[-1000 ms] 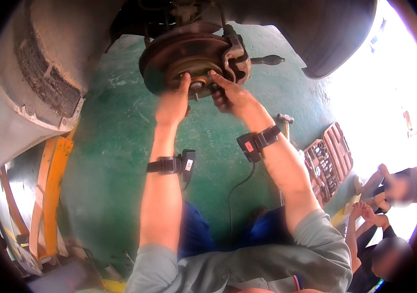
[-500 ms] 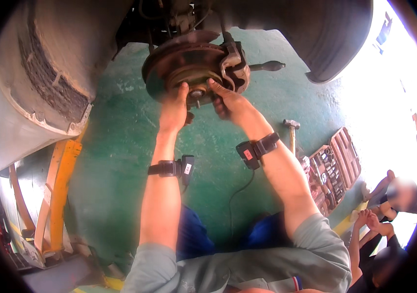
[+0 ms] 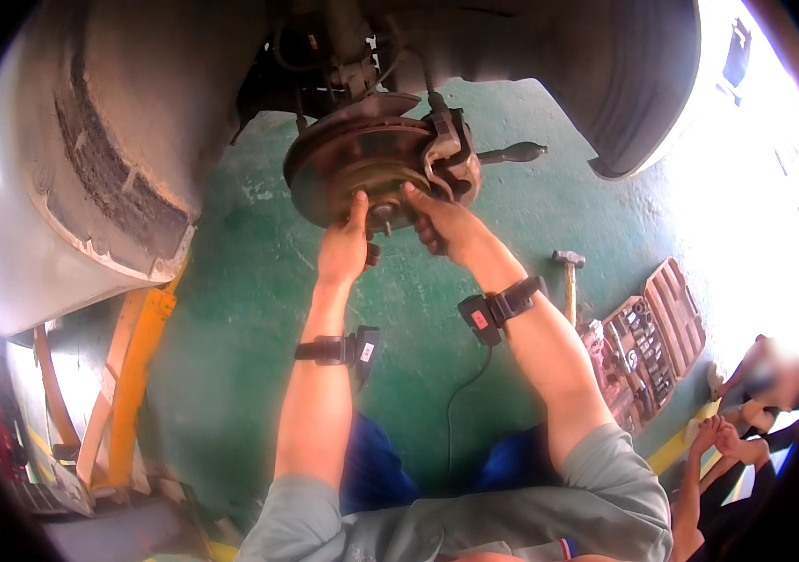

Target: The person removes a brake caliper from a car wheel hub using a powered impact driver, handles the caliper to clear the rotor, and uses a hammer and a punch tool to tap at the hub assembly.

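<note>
A rusty brake disc (image 3: 325, 169) hangs under the raised car, with its raised hub and a protruding stud in the middle. On the left of the hub, my left hand (image 3: 345, 248) has its thumb on the face and its fingers curled. My right hand (image 3: 446, 225) grips the right side of the hub in the same way, thumb pressed on top. Fingertips are partly hidden on both hands. Next to my right hand sits the brake caliper (image 3: 456, 159), over the disc's right edge. A dark rod-like part (image 3: 515, 153) sticks out to the right of it.
A hammer (image 3: 569, 281) stands on the green floor (image 3: 418, 356) at right, beside an open socket set case (image 3: 648, 337). Left are the car's body panel (image 3: 34, 215) and a yellow lift arm (image 3: 140, 375). Another person's hands (image 3: 723, 438) show at lower right.
The whole scene sits a little lower in the picture, as the view has tilted. Both hands stay at the hub with their grip much the same.
</note>
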A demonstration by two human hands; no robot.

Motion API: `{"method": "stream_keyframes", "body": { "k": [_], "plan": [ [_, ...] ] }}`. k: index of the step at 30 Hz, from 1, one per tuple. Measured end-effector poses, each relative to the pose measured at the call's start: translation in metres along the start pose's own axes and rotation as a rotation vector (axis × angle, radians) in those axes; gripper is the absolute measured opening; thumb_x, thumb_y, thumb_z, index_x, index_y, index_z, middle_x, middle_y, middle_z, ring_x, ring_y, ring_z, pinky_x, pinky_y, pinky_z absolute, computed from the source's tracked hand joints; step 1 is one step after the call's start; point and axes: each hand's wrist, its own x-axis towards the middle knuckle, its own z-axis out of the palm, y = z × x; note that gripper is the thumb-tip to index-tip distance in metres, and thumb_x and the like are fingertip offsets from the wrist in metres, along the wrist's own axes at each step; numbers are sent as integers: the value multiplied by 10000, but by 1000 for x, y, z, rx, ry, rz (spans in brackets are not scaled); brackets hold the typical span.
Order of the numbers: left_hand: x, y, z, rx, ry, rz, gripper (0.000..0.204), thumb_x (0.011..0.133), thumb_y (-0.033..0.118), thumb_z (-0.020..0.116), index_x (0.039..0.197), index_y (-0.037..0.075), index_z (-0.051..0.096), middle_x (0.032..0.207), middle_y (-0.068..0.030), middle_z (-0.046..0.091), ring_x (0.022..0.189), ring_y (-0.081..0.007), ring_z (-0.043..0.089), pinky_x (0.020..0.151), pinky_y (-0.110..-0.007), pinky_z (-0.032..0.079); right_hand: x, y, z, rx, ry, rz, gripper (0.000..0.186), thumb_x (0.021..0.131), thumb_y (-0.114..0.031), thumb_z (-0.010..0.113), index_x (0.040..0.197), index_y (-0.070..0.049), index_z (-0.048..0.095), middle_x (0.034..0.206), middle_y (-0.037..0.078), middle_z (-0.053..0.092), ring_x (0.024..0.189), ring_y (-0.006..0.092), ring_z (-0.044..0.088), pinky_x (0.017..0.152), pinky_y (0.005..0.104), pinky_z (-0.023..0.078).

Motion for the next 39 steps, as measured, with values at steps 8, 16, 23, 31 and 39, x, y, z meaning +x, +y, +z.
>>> {"method": "stream_keyframes", "body": {
  "k": [8,16,23,31,39],
  "plan": [
    [-1,-3,-1,-1,19,33,875,894,811,414,955,-12,704,628,-68,625,514,-167,640,461,-285,471,-2,0,5,-16,-12,-49,513,812,-614,769,856,-135,592,650,-45,470,529,78,436,447,251,302],
    [1,2,-3,29,48,-16,911,891,810,428,1038,-61,652,662,-68,609,531,-186,653,462,-305,486,1,-3,8,-27,-1,-28,483,835,-600,754,899,-142,616,642,-47,477,509,80,428,434,247,297],
    [3,-7,2,-23,20,-58,869,888,815,422,876,-32,615,636,-82,608,523,-196,648,468,-309,482,-8,-2,7,-90,39,-95,495,862,-630,706,929,-153,595,698,-43,498,542,67,457,440,224,301],
    [6,-10,5,-20,53,-49,844,897,807,407,860,-8,624,628,-98,643,484,-193,633,465,-302,474,-6,0,8,-81,18,-123,552,854,-654,702,892,-108,629,643,-31,444,539,95,403,450,284,271],
    [4,-6,9,-63,61,10,822,926,773,396,1011,8,685,632,-90,652,485,-165,635,434,-264,461,-6,-3,5,-56,-63,-136,479,868,-602,720,966,-139,641,657,-56,461,549,75,406,465,263,270]
  ]
}}
